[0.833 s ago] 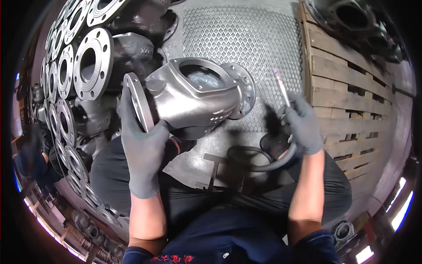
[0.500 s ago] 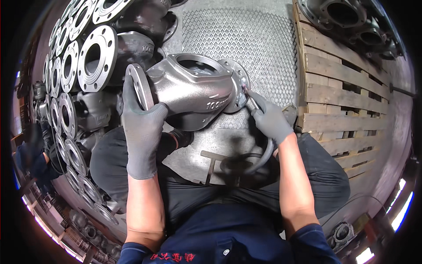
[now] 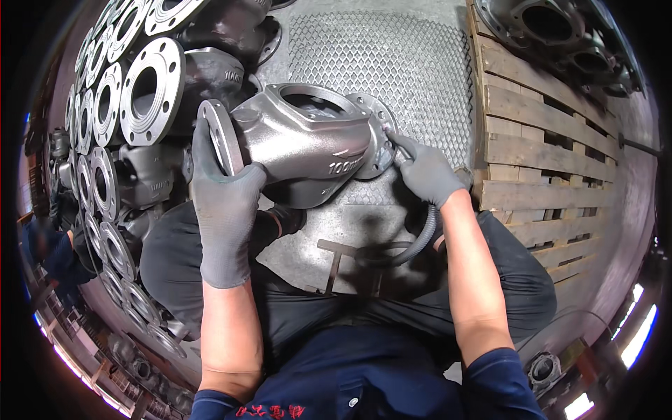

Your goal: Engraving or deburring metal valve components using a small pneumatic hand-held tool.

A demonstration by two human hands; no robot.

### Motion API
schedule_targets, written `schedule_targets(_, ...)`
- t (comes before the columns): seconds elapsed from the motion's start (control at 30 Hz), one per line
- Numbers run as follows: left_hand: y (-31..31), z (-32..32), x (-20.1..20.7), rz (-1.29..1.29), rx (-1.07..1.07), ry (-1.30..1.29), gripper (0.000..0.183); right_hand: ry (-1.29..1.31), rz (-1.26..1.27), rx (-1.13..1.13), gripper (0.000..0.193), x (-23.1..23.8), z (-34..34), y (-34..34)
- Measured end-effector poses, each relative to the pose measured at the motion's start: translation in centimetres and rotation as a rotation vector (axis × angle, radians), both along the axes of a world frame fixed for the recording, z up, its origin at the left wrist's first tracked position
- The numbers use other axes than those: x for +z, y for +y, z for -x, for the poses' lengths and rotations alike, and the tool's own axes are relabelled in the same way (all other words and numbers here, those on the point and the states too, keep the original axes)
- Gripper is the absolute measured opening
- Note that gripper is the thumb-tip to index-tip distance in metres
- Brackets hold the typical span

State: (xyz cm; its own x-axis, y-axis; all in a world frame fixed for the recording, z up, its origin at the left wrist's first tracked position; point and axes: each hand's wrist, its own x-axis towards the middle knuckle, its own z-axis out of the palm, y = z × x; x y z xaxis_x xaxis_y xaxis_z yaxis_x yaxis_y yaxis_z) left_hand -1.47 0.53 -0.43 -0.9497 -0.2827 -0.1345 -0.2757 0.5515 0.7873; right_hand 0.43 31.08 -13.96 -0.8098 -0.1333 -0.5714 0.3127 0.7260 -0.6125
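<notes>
A silvery cast valve body [image 3: 301, 143] lies in front of me, with a large opening facing up and a round bolt-hole flange at each end. My left hand [image 3: 227, 203], in a grey glove, grips the left flange [image 3: 219, 136], thumb on its near edge. In my gloved right hand [image 3: 432, 175] is a slim metal hand tool [image 3: 400, 158] fed by a grey hose [image 3: 422, 241]. Its front end is at the right flange [image 3: 383, 159]; my fingers hide most of the tool and where it meets the metal.
Many similar flanged castings [image 3: 143, 101] stand stacked along the left. A wooden pallet [image 3: 546, 150] lies to the right, with dark castings [image 3: 553, 28] at its far end. Diamond-patterned metal mesh [image 3: 420, 70] covers the floor beyond; a T-shaped bar [image 3: 336, 252] sits between my legs.
My right hand has shifted slightly upward and turned at the right flange, so less of the tool shows. My left hand keeps its grip, and the valve body has barely moved.
</notes>
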Motion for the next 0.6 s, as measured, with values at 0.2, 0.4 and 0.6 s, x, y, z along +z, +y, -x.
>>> schedule_targets(0.2,0.2,-0.1,0.1,-0.038,0.021,-0.003,0.092,0.055,-0.005,0.021,0.059,0.2,-0.4,0.1)
schedule_targets(0.4,-0.8,-0.2,-0.4,0.076,-0.014,0.035,0.090,0.038,0.012,-0.024,0.060,0.0,-0.4,-0.7)
schedule_targets(0.6,-0.4,-0.4,-0.2,-0.136,0.046,-0.069,0.090,-0.042,-0.047,-0.093,0.065,1.0,0.4,-2.6)
